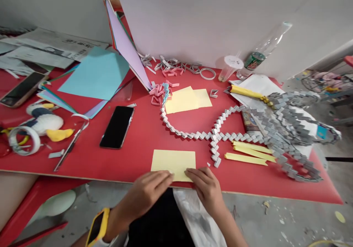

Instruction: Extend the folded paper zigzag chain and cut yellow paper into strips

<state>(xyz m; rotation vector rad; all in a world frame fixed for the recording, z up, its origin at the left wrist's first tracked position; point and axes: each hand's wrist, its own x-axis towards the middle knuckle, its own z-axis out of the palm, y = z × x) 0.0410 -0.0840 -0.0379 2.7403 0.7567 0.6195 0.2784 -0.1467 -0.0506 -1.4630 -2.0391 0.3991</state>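
Note:
A pale yellow sheet of paper (173, 160) lies flat at the front edge of the red table, turned lengthwise. My left hand (149, 188) is on its lower left part, fingers together and fingertips pressed on the paper near its bottom edge. From the other side my right hand (205, 186) holds the lower right part the same way, its fingertips pointing toward the left ones. Both thumbs are mostly hidden. A yellow watch (97, 226) is on my left wrist. Just right of the sheet ends a grey folded-paper chain (215, 147).
Folded yellow strips (245, 158) lie to the right. Behind are more yellow sheets (182, 100) and pink paper pieces (157, 90). A black phone (117, 126), a utility knife (70, 146) and a tape roll (24, 140) lie left. A plastic bottle (261, 52) leans at the back.

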